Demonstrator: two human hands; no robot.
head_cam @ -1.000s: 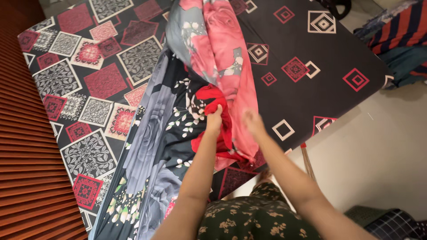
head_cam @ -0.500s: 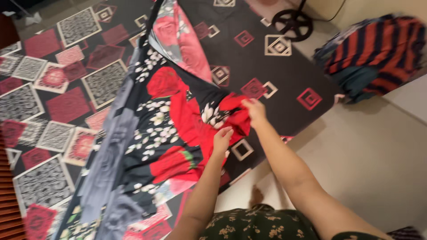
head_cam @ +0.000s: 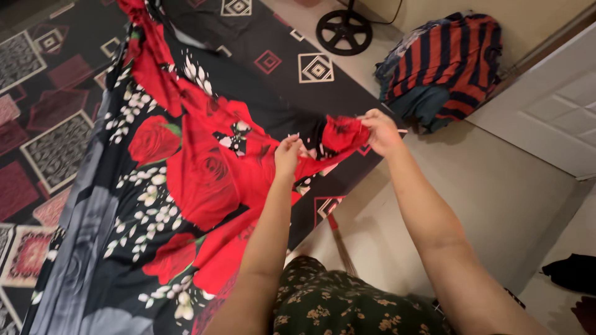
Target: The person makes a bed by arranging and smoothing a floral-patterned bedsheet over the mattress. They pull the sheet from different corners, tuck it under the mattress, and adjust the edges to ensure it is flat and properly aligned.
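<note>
A black bedsheet with big red roses and small white flowers lies spread over the bed, which has a dark cover with red and white diamond squares. My left hand pinches the sheet's edge near the bed's side. My right hand grips a bunched red corner of the same sheet, lifted a little past the bed's corner. The edge stretches between both hands. My forearms reach up from the bottom of the view over my dark floral dress.
A pile of red and dark striped cloth lies on the pale floor beyond the bed. A round black fan base stands at the top. A white panelled door is at the right. A broom handle leans by the bed.
The sheet has been unfolded and spread wider, its red rose side now showing. Both hands moved right and apart along the edge; the view swung toward the door.
</note>
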